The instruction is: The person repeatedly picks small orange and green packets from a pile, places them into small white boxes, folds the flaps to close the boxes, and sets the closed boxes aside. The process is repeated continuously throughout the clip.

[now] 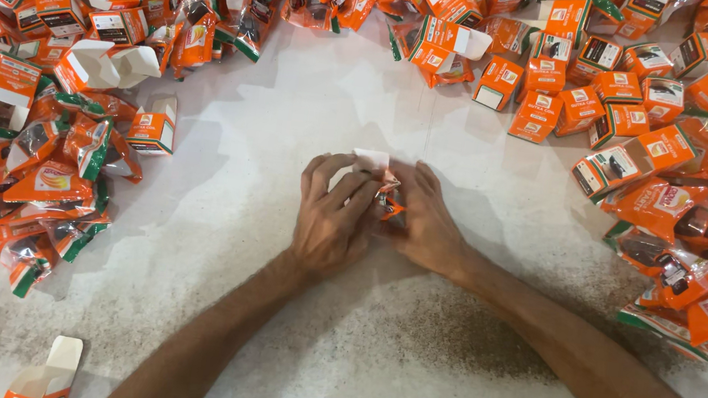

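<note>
two bare hands meet in the middle of a white table [310, 113]. between them is a small orange box [388, 196]. most of the box is hidden by the hands. only a bit of orange shows in the gap between them, and a white flap [371, 158] sticks up just above the fingertips.

the left hand [332, 219] lies over the left side of the box. its fingers are curled down and pressed on the box. the right hand [428, 222] lies on the right side, and its fingers bend in around the box too. both hands are closed on the same box and they touch each other. the box sits low, right on the table or just over it; i cannot tell which.

the table top is white with brown speckles near the front edge. a big heap of orange packets [36, 151] lies on the left. more orange boxes [566, 81] and packets are piled along the back and on the right side. one open box [105, 65] with white flaps rests in the left heap. another open box [48, 378] lies alone near the front left corner.
</note>
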